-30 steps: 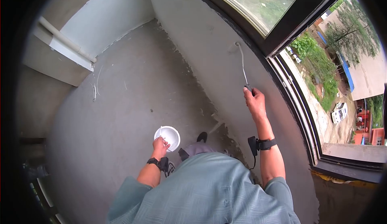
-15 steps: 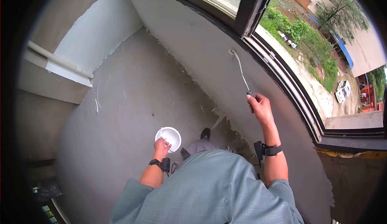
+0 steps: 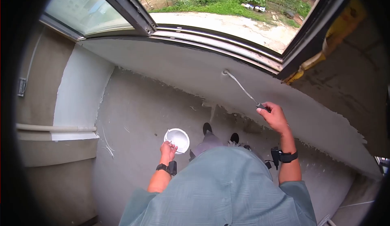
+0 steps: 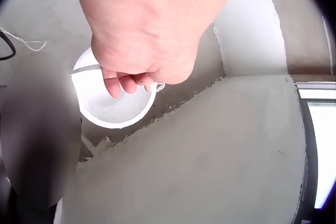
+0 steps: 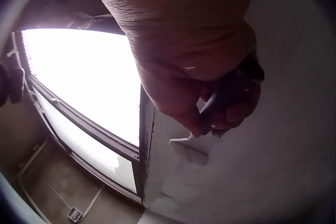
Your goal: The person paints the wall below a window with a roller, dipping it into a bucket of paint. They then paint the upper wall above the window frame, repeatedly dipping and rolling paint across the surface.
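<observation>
In the head view my right hand (image 3: 275, 116) grips the dark handle (image 3: 262, 107) of a paint roller. The roller's thin metal rod (image 3: 242, 88) reaches to the pale wall below the window, where its head (image 3: 225, 72) is seen almost end-on. The right wrist view shows the pale roller head (image 5: 190, 154) lying along the wall, beyond my curled fingers (image 5: 242, 109). Low at the left, my left hand (image 3: 168, 148) holds a white bucket (image 3: 188, 141) by its handle. From the left wrist, whitish paint (image 4: 118, 106) shows inside the bucket, below the fingertips (image 4: 112, 86).
Above the painted wall (image 3: 178, 69) runs a dark-framed window (image 3: 219, 43), open to greenery outside. A pipe (image 3: 57, 128) juts along the left wall. Bare grey floor (image 3: 138, 108) spreads around my shoes (image 3: 207, 127). Torn yellow material (image 3: 331, 35) edges the window's right side.
The head view has swung right. The roller has shifted along the wall, away from the window's middle post toward its right side. Both hands keep their hold.
</observation>
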The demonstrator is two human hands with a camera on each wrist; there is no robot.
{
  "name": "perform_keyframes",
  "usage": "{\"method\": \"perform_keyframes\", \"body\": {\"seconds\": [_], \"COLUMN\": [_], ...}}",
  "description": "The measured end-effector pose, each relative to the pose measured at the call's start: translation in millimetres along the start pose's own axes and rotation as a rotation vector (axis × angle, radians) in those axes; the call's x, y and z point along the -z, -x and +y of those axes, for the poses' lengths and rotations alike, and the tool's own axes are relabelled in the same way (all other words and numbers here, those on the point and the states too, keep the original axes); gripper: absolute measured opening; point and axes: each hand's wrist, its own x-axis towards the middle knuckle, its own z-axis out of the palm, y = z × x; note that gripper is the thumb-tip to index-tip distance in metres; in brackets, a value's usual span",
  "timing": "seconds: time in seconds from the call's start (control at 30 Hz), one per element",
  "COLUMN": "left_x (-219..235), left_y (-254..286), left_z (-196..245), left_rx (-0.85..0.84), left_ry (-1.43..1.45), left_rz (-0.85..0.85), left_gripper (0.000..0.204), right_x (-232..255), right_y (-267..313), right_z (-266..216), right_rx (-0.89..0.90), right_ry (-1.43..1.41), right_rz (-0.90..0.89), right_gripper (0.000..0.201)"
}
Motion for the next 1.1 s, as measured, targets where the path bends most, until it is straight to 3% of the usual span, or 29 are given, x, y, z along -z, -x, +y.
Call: {"method": "perform_keyframes", "body": {"seconds": [0.3,0.57,0.7,0.77,0.97,1.1], "left_x": [-42,-79,-91,-95,-85,-82], "left_y": [29,36,36,37,7,-6], "left_z": [-20,-7,-4,-3,-6,-13], "left_rx": [0.005,0.018,0.02,0.028,0.101,0.155], "left_ry": [-0.147,-0.235,-0.252,-0.259,-0.292,-0.331], "left_rz": [-0.114,-0.154,-0.18,-0.18,-0.282,-0.258], "left_gripper": [0.01,0.009,0.008,0.008,0.008,0.008], "right_x": [128,189,188,176,130,92], "right_y": [134,237,256,251,203,154], "right_z": [63,110,101,95,72,65], "right_rx": [-0.166,-0.296,-0.379,-0.335,-0.247,-0.16], "right_ry": [-0.055,-0.061,-0.035,-0.052,-0.143,-0.159], "right_rz": [0.174,0.413,0.472,0.484,0.395,0.295], "right_gripper": [0.03,0.035,0.036,0.035,0.034,0.032]}}
